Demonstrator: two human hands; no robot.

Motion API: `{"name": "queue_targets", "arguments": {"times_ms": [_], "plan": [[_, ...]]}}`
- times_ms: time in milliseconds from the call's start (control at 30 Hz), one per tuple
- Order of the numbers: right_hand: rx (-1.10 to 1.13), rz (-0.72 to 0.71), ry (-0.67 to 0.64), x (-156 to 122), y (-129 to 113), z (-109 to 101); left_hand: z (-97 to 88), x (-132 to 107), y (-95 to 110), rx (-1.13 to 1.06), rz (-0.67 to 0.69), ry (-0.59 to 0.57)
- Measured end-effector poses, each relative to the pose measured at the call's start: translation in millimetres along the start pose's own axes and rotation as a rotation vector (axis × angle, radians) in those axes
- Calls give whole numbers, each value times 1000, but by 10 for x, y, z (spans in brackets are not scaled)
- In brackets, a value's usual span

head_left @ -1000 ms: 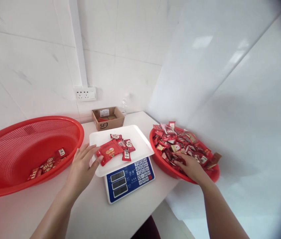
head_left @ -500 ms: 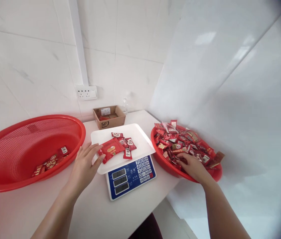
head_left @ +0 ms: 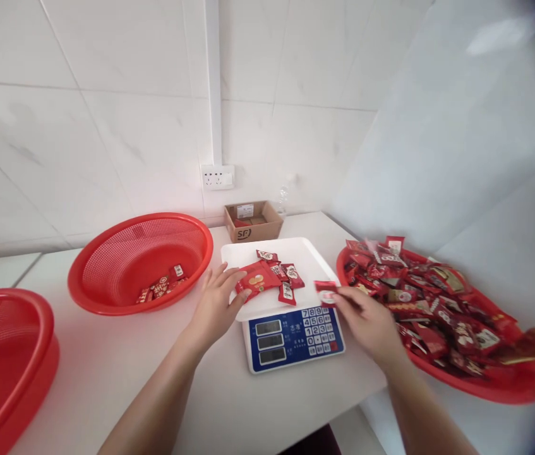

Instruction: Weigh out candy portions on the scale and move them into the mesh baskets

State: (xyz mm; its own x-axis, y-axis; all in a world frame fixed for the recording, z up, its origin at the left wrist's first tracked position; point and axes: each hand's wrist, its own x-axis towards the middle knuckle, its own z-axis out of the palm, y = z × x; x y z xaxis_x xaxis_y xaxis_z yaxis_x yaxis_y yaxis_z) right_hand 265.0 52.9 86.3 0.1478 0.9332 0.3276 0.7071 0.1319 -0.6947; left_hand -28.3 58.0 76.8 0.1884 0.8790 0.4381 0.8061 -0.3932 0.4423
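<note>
In the head view, my left hand (head_left: 220,303) grips the left end of a large red snack packet (head_left: 260,280) between thumb and fingers. That packet lies on the white scale tray (head_left: 314,259) beside several small red sachets (head_left: 292,275). Pinched in my right hand (head_left: 371,322) is a small red sachet (head_left: 326,294) with a pale label, held over the tray's right edge. The blue keypad and displays of the scale (head_left: 294,338) face me below the tray. Right of my right hand, a red basin (head_left: 499,392) is heaped with red packets (head_left: 442,303).
A red mesh basket (head_left: 106,253) with a few red packets stands left of the scale. Another red basket (head_left: 11,366) sits at the near left. Behind the scale are a cardboard box (head_left: 254,231) and a clear bottle (head_left: 283,199) against the tiled wall.
My right hand has come out of the heaped basin, moving left to the tray with a small sachet. My left hand stays at the large packet. The view has turned left.
</note>
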Motion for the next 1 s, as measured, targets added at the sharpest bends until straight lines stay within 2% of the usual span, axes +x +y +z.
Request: {"name": "queue_targets", "arguments": {"times_ms": [33, 100, 167, 233, 300, 367, 500, 600, 733, 1000], "plan": [[46, -45, -85, 21, -113, 145, -6, -2, 9, -4, -2, -4], [112, -125, -176, 71, -294, 383, -22, -3, 22, -6, -8, -8], [143, -177, -195, 120, -406, 519, -38, -4, 26, -3, -15, -5], [140, -185, -172, 156, -436, 533, -51, -6, 19, 1, -16, 7], [99, -148, -130, 169, -379, 432, -59, -9, 7, -1, -15, 20], [14, -81, -67, 161, -241, 245, -60, -9, -3, -4, -21, 27], [-233, 55, 97, 104, 191, -194, -46, 1, -7, -14, -32, 24], [-363, 148, 72, 46, 511, -404, -31, 12, 1, -20, -24, 9], [-393, 249, -58, -3, 716, -435, -12, 14, 13, -19, -24, -28], [-445, 190, -91, -16, 677, -355, 16, 20, 31, 57, -23, -24]]}}
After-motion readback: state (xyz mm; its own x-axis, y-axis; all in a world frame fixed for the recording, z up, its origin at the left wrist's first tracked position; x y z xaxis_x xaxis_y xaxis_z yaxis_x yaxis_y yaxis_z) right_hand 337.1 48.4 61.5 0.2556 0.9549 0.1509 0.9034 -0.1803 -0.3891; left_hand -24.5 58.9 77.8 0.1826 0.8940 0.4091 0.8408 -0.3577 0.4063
